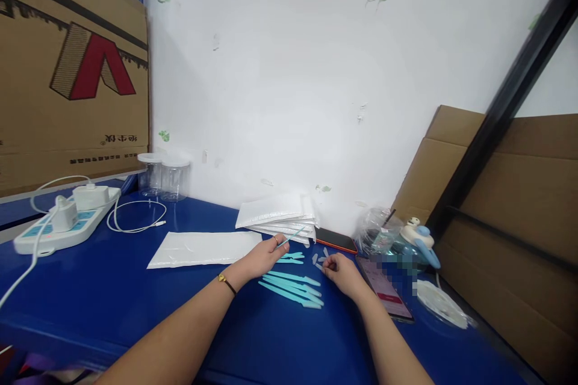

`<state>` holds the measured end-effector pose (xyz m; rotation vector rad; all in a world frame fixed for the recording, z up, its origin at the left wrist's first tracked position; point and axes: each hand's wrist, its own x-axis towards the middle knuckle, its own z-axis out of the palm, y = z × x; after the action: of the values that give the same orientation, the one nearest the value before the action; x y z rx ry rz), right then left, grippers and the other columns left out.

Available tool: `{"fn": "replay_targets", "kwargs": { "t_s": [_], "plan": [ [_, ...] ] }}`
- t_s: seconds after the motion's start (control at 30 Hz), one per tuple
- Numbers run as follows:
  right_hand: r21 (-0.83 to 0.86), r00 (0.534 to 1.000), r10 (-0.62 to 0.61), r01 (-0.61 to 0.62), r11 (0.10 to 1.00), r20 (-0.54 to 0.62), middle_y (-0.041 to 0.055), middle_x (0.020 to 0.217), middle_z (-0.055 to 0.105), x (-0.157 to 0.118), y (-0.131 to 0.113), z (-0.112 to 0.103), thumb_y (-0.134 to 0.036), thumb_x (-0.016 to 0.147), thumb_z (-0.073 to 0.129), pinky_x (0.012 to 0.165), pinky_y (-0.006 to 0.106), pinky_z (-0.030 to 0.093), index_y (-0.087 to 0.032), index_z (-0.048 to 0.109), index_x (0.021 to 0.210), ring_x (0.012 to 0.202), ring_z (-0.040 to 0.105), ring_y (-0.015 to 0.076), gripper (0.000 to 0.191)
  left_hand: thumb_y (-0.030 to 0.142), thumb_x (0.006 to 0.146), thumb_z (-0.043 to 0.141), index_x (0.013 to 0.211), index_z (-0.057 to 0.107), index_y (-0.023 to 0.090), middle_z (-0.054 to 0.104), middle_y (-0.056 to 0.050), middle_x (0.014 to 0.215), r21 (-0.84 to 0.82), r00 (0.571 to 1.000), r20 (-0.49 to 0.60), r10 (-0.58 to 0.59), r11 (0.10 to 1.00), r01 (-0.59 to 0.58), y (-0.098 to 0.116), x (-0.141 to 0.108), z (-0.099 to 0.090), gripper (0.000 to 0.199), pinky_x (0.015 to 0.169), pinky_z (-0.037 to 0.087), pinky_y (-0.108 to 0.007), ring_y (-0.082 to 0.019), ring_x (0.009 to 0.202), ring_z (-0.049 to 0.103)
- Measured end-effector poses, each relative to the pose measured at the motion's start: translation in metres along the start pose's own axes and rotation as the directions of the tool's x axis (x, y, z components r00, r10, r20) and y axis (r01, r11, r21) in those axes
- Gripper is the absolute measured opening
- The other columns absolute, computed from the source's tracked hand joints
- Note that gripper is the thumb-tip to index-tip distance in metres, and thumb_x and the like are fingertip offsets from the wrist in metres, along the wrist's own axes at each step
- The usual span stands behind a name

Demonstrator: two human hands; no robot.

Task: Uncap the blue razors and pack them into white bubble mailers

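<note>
My left hand (266, 256) is closed around a thin turquoise eyebrow razor (295, 233), whose tip points up and to the right. Below it on the blue table, several more turquoise eyebrow razors (293, 289) lie side by side with their heads to the right. A smaller group of razors (291, 257) sits partly behind my left fingers. My right hand (342, 272) is pinched on a small translucent cap (319, 266). Beside its fingertips are a few loose translucent caps (315, 258).
White padded mailers (277, 213) are stacked by the wall, with a single mailer (203, 248) at left. Phones (336, 240) (388, 295) flank a plastic-wrapped cup (374, 231). Clear jars (175, 180), a power strip (72, 222) and a charging cable (139, 230) stand left. Cardboard (533, 222) borders the right.
</note>
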<state>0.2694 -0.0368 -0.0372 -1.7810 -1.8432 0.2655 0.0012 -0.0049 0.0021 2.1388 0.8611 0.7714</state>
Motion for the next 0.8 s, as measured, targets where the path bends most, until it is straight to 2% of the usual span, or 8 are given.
{"fn": "replay_targets", "kwargs": {
  "t_s": [0.1, 0.27, 0.4, 0.5, 0.7, 0.8],
  "plan": [
    [0.038, 0.999, 0.004, -0.006, 0.999, 0.039, 0.0009, 0.068, 0.060, -0.003, -0.001, 0.000, -0.019, 0.068, 0.059, 0.056, 0.022, 0.040, -0.017, 0.060, 0.069, 0.062, 0.055, 0.0149, 0.003, 0.052, 0.091, 0.026, 0.090, 0.050, 0.021, 0.054, 0.001, 0.080, 0.048, 0.999, 0.037, 0.035, 0.998, -0.037, 0.003, -0.002, -0.002, 0.040, 0.067, 0.037, -0.023, -0.014, 0.072, 0.048],
    [0.091, 0.997, -0.024, 0.018, 0.996, 0.070, -0.0016, 0.066, 0.059, -0.006, -0.008, -0.003, -0.018, 0.069, 0.059, 0.054, 0.021, 0.038, -0.018, 0.058, 0.070, 0.060, 0.053, 0.0132, 0.001, 0.051, 0.091, 0.029, 0.081, 0.056, 0.022, 0.059, 0.001, 0.073, 0.302, 0.996, 0.085, -0.005, 0.953, -0.021, 0.003, -0.004, -0.004, 0.041, 0.059, 0.034, -0.023, -0.015, 0.067, 0.052],
    [0.294, 0.994, -0.110, 0.107, 0.950, -0.005, 0.0003, 0.074, 0.060, -0.008, -0.022, -0.013, -0.030, 0.078, 0.056, 0.062, 0.023, 0.041, -0.018, 0.058, 0.081, 0.067, 0.053, 0.0140, 0.012, 0.051, 0.090, 0.031, 0.083, 0.060, 0.025, 0.062, 0.001, 0.075, 0.426, 0.996, 0.085, 0.002, 0.904, -0.038, -0.003, -0.004, -0.004, 0.040, 0.058, 0.033, -0.023, -0.017, 0.070, 0.056],
    [0.418, 0.986, -0.162, 0.165, 0.893, -0.044, 0.0013, 0.075, 0.059, -0.011, -0.033, -0.017, -0.036, 0.080, 0.057, 0.066, 0.024, 0.042, -0.018, 0.059, 0.084, 0.069, 0.052, 0.0149, 0.019, 0.051, 0.090, 0.032, 0.085, 0.061, 0.026, 0.064, 0.001, 0.078, 0.447, 0.996, 0.085, 0.012, 0.893, -0.049, -0.005, -0.003, -0.003, 0.039, 0.059, 0.033, -0.023, -0.017, 0.073, 0.057],
    [0.428, 0.987, -0.162, 0.156, 0.890, -0.024, 0.0012, 0.075, 0.059, -0.012, -0.038, -0.013, -0.039, 0.079, 0.059, 0.066, 0.026, 0.042, -0.018, 0.061, 0.084, 0.068, 0.051, 0.0151, 0.022, 0.050, 0.091, 0.032, 0.086, 0.063, 0.027, 0.065, 0.002, 0.081, 0.425, 0.995, 0.099, 0.021, 0.903, -0.061, -0.001, -0.004, -0.004, 0.038, 0.059, 0.034, -0.022, -0.016, 0.074, 0.057],
    [0.456, 0.983, -0.183, 0.160, 0.875, 0.006, 0.0014, 0.075, 0.058, -0.015, -0.044, -0.013, -0.039, 0.079, 0.059, 0.065, 0.025, 0.042, -0.018, 0.061, 0.084, 0.069, 0.051, 0.0151, 0.022, 0.047, 0.092, 0.033, 0.084, 0.063, 0.025, 0.065, 0.002, 0.080, 0.420, 0.990, 0.126, 0.064, 0.901, -0.112, 0.001, -0.004, -0.003, 0.038, 0.060, 0.033, -0.022, -0.015, 0.074, 0.056]
  ]
}}
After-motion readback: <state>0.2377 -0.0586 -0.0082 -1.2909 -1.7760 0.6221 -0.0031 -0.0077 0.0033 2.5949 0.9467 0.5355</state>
